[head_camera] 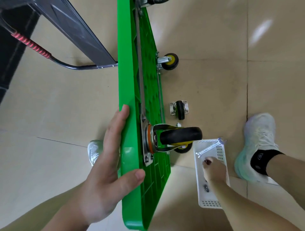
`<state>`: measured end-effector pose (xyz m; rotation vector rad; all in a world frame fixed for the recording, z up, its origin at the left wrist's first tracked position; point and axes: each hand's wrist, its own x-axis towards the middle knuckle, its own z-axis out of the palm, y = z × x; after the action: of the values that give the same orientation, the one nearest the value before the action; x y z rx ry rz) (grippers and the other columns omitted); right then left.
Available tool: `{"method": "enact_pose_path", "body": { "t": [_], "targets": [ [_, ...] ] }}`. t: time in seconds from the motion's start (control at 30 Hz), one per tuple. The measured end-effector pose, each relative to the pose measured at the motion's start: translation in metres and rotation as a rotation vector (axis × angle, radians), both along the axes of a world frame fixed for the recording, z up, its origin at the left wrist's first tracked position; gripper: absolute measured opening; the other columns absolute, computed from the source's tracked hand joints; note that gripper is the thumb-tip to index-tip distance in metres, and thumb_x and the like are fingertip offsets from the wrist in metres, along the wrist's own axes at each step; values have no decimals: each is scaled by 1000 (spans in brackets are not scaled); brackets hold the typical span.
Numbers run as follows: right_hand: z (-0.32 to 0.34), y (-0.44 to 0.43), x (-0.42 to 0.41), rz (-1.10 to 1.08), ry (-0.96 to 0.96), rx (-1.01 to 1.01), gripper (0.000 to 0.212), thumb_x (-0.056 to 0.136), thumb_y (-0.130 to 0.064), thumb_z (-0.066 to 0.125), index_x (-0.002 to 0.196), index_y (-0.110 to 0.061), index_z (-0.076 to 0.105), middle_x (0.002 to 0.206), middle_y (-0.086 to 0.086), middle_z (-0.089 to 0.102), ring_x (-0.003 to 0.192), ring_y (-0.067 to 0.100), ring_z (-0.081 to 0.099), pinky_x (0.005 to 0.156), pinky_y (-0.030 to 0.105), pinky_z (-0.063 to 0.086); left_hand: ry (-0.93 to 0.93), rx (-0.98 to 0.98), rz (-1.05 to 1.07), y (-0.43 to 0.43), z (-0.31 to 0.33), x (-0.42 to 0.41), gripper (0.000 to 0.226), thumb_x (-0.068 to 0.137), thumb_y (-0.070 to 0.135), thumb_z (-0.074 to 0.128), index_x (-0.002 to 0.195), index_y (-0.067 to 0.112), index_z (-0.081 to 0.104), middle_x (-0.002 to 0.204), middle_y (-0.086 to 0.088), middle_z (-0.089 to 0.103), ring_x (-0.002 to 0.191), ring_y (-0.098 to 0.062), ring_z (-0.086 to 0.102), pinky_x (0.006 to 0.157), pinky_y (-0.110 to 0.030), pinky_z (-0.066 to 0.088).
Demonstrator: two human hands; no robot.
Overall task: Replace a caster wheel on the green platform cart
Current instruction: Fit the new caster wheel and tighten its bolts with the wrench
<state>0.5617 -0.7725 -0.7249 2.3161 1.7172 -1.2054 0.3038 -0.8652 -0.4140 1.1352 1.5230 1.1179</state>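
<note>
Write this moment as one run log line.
left hand: holds green cart on edge | right hand: inside white basket | wrench: across basket | loose caster: on floor

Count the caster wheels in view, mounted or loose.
5. Four are on the green cart: the top caster, cut off by the frame; the middle caster; the near caster; and the hidden caster, mostly behind it. The loose caster lies on the floor.
</note>
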Motion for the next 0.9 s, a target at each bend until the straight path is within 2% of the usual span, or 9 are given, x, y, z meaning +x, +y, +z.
{"method": "enact_pose_path", "body": {
  "t": [0.1,0.2,0.27,0.33,0.43,0.53,0.67,0.77,0.9],
  "targets": [
    [49,5,-9,-18,226,98,15,90,-13,70,104,-14,74,91,1,73,86,18,65,81,27,43,27,-44,21,2,-1,-6,98,78,27,74,160,43,22,167,-4,22,150,-42,30,117,-69,28],
    [110,13,-14,-47,436,-9,19,94,-14,67,110,-25,68,95,-5,70,92,19,69,91,35,55,5,-85,52,8,4,-9,100,73,29,78,156,44,25,160,-13,29,140,-49,39,110,-73,36],
    [143,17,-15,-87,553,2,15,96,-5,62,100,-19,68,84,-5,70,79,16,68,84,34,57,41,-76,65,12,9,-9,99,70,32,78,155,41,27,156,-12,33,140,-43,40,110,-69,38],
    [174,23,-15,-160,670,27,16,96,5,59,100,-6,69,75,-1,70,62,9,65,68,22,56,94,-51,77,15,14,-9,92,68,37,75,149,45,32,152,-5,35,140,-30,41,112,-59,42],
    [216,33,-17,-122,681,46,17,96,1,62,103,-12,70,82,4,74,67,10,70,68,21,57,94,-60,61,17,20,-9,87,66,41,73,143,54,34,147,5,34,137,-21,43,108,-43,49],
    [254,46,-20,-29,695,67,16,94,-2,66,100,-16,70,81,5,76,72,19,73,78,37,61,78,-81,33,17,23,-11,86,67,40,74,141,56,33,143,15,33,136,-24,43,101,-50,54],
    [304,64,-33,79,706,81,13,94,-3,67,102,-13,70,80,5,76,71,16,74,68,24,60,77,-114,-4,20,31,-14,84,65,41,74,134,63,32,139,25,31,134,-11,42,94,-41,59],
    [332,70,-49,174,716,73,11,94,-8,67,100,-16,70,80,4,77,70,12,74,62,16,57,93,-134,-11,24,34,-15,88,65,38,76,134,67,29,137,35,26,130,7,38,100,-34,55],
    [343,71,-74,320,714,63,11,94,-13,68,101,-21,71,78,-1,76,70,13,73,64,20,57,43,-153,-13,24,34,-17,90,72,24,76,135,68,29,136,37,27,134,1,37,97,-33,58]
  ]
}}
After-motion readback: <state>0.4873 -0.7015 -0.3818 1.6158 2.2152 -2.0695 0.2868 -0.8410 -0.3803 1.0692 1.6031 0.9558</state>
